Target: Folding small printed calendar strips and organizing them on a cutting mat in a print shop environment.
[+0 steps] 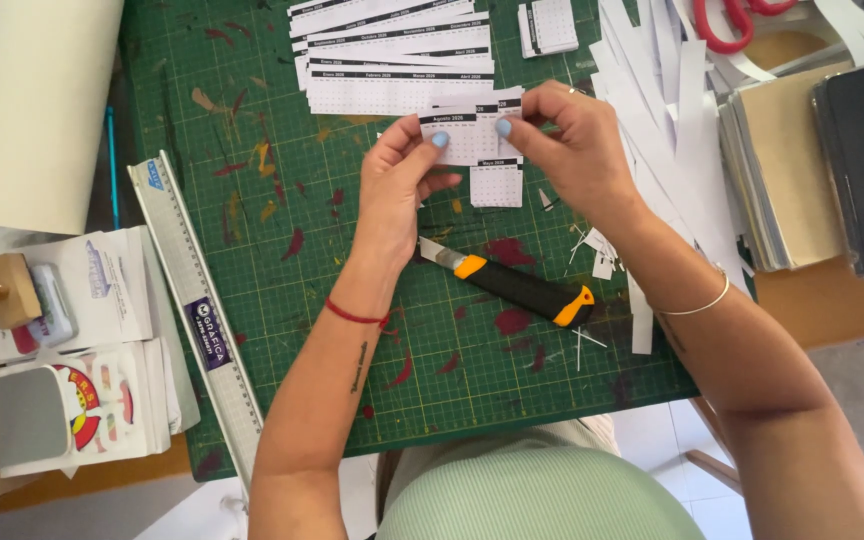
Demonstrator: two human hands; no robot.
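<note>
Risk noted: the small stack of calendar cards [467, 135], held above the green cutting mat [282, 260] at centre-far, may slip out of register, since the left hand [399, 185] and right hand [567, 140] pinch it only by thumbs and fingertips, wrists raised over the utility knife [512, 283].

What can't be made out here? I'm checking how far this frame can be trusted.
Head view only:
- Paper pieces: how many there are; thumbs of left hand and right hand cover the edges.
- Knife: blade tip hidden under left wrist.
- Scissors: cut off by top edge.
- Ruler: lower end hidden behind left forearm.
</note>
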